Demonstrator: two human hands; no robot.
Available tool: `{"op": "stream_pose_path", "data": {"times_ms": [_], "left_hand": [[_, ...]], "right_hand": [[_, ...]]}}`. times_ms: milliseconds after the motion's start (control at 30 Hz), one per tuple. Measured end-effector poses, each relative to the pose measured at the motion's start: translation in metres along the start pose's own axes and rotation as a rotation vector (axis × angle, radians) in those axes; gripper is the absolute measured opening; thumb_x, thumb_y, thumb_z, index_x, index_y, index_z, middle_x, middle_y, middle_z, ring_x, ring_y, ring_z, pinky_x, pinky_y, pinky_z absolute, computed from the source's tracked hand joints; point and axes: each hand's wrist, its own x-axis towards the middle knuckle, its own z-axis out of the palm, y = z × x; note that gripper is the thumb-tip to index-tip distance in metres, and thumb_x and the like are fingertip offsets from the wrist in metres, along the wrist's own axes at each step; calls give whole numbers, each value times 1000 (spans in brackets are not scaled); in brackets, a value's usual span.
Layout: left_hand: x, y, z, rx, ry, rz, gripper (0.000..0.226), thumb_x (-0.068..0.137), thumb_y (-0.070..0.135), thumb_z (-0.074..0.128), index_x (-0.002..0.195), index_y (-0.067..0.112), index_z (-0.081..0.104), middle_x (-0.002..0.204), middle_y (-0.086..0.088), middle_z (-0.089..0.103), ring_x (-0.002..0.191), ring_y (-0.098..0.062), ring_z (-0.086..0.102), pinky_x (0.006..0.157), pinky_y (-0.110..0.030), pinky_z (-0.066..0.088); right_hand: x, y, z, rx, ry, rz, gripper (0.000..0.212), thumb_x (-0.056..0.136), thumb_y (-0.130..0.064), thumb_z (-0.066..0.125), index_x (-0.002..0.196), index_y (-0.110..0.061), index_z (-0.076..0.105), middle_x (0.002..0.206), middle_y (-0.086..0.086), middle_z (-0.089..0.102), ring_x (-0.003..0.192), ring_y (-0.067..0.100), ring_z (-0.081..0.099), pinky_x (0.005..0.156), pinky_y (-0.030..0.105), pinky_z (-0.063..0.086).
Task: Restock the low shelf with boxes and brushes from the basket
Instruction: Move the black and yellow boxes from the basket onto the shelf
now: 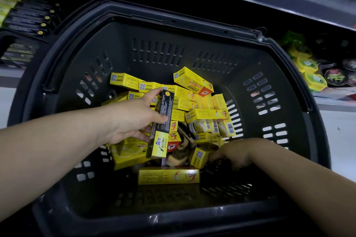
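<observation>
Two bare hands reach into a dark, slotted plastic basket (pixel 158 48): the left hand (pixel 133 119) grips a long black-and-yellow carton (pixel 162 121) above a heap of glossy yellow boxes (pixel 204 114) (a bristled brush (pixel 185 132) lies among them); the right hand (pixel 236 154) digs fingers-down at the heap's edge, its grasp hidden. Round yellow tubs (pixel 308 67) sit at far right.

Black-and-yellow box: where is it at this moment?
In the head view, the black-and-yellow box sits left of centre, gripped by the left hand just over the pile of yellow boxes in the basket.
</observation>
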Motion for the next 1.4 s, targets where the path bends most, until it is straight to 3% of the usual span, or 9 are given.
{"op": "stream_pose_path", "data": {"times_ms": [233,433,667,767,867,933,1033,1267,1400], "left_hand": [[-3,2,0,12,-10,-2,74,90,6,58,141,48,23,98,-5,73,84,-25,68,66,-35,56],[-7,4,2,31,-31,-14,74,90,5,57,140,48,24,98,-7,71,89,-29,67,74,-39,54],[-9,6,4,24,-31,-21,74,91,5,56,141,48,22,97,-7,71,86,-29,67,74,-39,54],[-9,7,3,1,-13,-25,79,90,4,57,144,46,17,101,-9,70,88,-29,67,74,-39,54],[-9,5,2,-40,-13,-34,63,88,4,59,142,20,32,103,-12,70,87,-26,66,73,-37,54],[-11,8,2,-55,-24,-54,36,88,5,59,123,8,54,102,-12,71,87,-23,65,75,-36,54],[-10,12,4,-113,-24,-71,23,87,8,59,110,8,64,104,-12,71,97,-27,66,85,-40,51],[-15,16,6,-201,-79,-9,22,88,22,59,109,20,65,94,-4,75,90,-22,71,81,-42,56],[-26,25,-3,-62,-102,52,57,61,33,75,116,25,61,98,2,74,91,-14,70,78,-31,56]], "right_hand": [[7,-8,8,-45,10,-74,60,84,-3,59,135,-25,35,129,7,51,110,25,53,88,32,42],[7,-2,13,-48,79,-161,65,85,-5,59,139,-34,37,141,0,44,123,23,47,101,37,40],[5,-5,10,-105,217,-201,49,83,-14,66,125,-31,48,130,-3,51,115,22,51,93,34,44],[-17,-10,-12,86,339,-201,46,72,-22,79,111,-20,56,115,0,56,103,19,54,84,32,47],[-52,-19,-40,653,545,-331,41,69,-18,82,96,-13,52,92,3,63,84,20,59,74,34,50],[-67,-27,-53,1088,601,-484,37,71,-17,75,98,-13,51,81,-6,66,78,11,64,68,22,52],[-68,-42,-60,1482,623,-574,41,74,-27,61,114,-18,53,88,-1,68,82,21,66,79,35,57],[-59,-66,-67,1611,697,-542,34,91,-30,51,122,-16,56,100,5,66,85,25,62,76,35,56],[-62,-78,-81,1552,758,-536,26,94,-29,50,113,-15,60,91,1,69,74,18,63,64,25,56]]}}
